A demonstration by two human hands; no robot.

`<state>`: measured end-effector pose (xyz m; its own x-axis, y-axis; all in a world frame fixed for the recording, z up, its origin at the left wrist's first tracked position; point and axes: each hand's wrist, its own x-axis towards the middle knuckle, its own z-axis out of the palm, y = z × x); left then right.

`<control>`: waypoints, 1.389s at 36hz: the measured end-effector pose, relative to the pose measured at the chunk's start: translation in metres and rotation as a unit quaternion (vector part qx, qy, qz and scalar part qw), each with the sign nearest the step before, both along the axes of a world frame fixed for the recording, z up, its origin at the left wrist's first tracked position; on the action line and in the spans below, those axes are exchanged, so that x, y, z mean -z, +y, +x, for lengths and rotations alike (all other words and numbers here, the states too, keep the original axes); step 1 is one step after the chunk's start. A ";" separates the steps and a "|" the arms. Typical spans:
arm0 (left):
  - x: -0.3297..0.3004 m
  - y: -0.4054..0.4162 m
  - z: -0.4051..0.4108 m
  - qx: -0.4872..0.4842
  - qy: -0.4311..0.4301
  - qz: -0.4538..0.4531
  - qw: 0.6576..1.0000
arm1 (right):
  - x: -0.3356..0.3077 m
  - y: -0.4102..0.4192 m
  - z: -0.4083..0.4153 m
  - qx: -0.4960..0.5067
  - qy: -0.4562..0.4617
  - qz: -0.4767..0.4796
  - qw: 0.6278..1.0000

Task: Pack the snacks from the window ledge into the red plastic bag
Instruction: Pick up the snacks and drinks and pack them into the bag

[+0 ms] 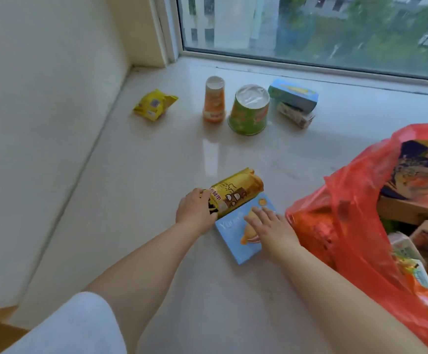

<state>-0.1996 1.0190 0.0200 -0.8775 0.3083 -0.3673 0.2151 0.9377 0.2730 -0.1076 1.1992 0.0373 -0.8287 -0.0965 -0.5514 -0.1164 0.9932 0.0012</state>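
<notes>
The left hand (195, 210) grips the yellow packet (235, 192); the right hand (271, 223) lies flat, open, on the blue box (243, 233). Lifted together, the box may slip; the grip underneath seems absent.

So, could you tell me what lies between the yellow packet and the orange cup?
Nothing: in the head view, bare ledge separates the yellow packet from the orange cup.
</notes>
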 end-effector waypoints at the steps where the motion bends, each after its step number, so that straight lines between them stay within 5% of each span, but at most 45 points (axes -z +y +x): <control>1: 0.006 0.001 -0.004 -0.002 -0.011 0.010 1.000 | 0.003 0.001 -0.004 -0.008 -0.011 0.009 1.000; 8: 0.030 0.016 -0.020 -0.005 -0.020 0.035 0.999 | 0.014 0.004 -0.037 -0.072 -0.039 0.051 0.995; 16: 0.041 0.022 -0.025 -0.024 -0.006 -0.052 0.998 | 0.019 0.006 -0.054 -0.130 -0.030 0.091 0.987; 29: 0.035 -0.022 0.000 -0.278 -0.168 0.000 0.946 | 0.032 -0.006 -0.071 -0.069 -0.038 0.080 0.994; 50: 0.031 -0.054 0.041 -0.315 -0.188 -0.017 0.930 | 0.032 -0.002 -0.078 -0.037 -0.076 0.045 0.995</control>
